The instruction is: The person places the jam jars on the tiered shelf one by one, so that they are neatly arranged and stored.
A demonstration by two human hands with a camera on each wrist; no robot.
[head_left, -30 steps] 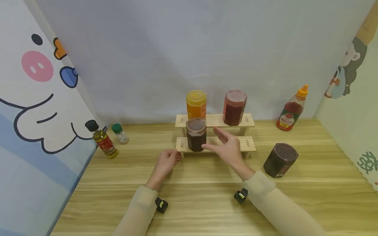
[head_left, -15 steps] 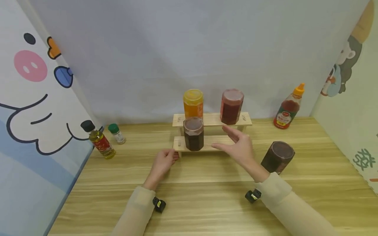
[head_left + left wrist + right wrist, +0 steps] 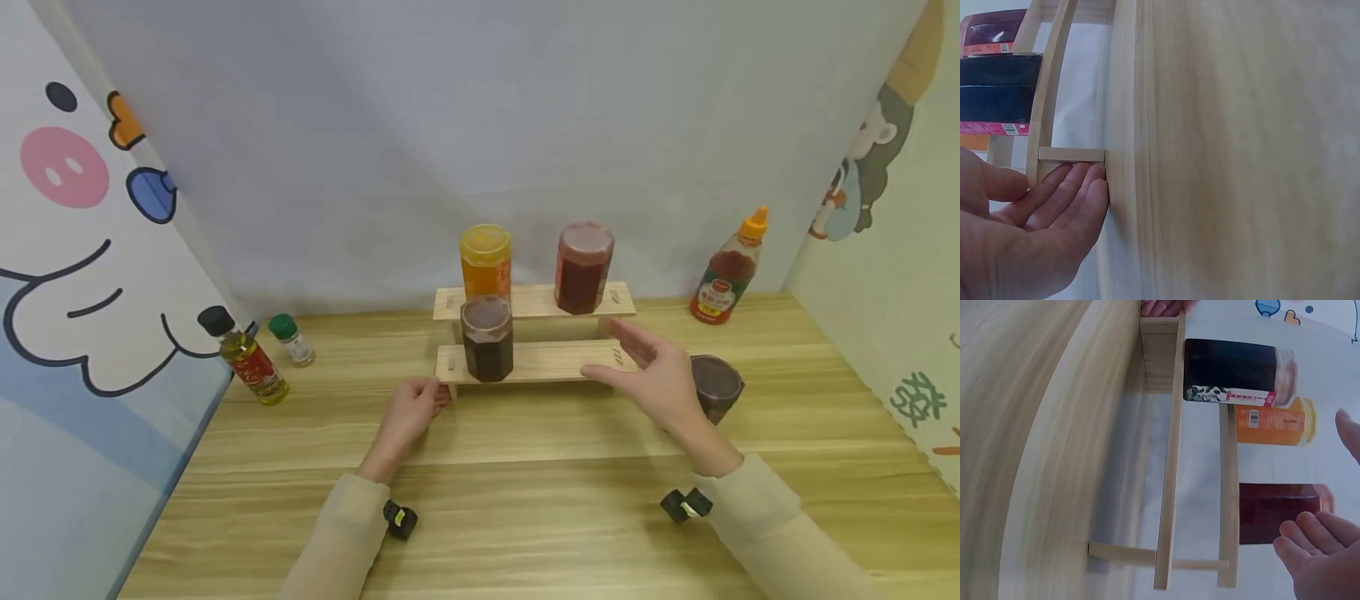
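A two-step wooden rack (image 3: 558, 362) stands against the back wall. My left hand (image 3: 408, 410) holds the left end of its lower step; in the left wrist view the thumb lies on the board (image 3: 1038, 131) and the fingers curl against the leg. A dark octagonal jar (image 3: 489, 350) stands upright on that step, towards the left. My right hand (image 3: 663, 383) holds nothing, thumb and fingers spread apart, near the step's right end. It partly hides a second dark jar (image 3: 717, 383) on the table. On the upper step stand an orange jar with a yellow lid (image 3: 486, 260) and a red jar (image 3: 583, 271).
At the left of the table stand an oil bottle with a black cap (image 3: 253, 363) and a small green-capped shaker (image 3: 292, 340). A red sauce bottle with an orange nozzle (image 3: 726, 275) stands at the back right. Printed cloth walls close off both sides.
My right hand has moved right, away from the dark jar on the lower step, and now overlaps the other dark jar. My left hand stays at the rack's end. The head view has shifted slightly.
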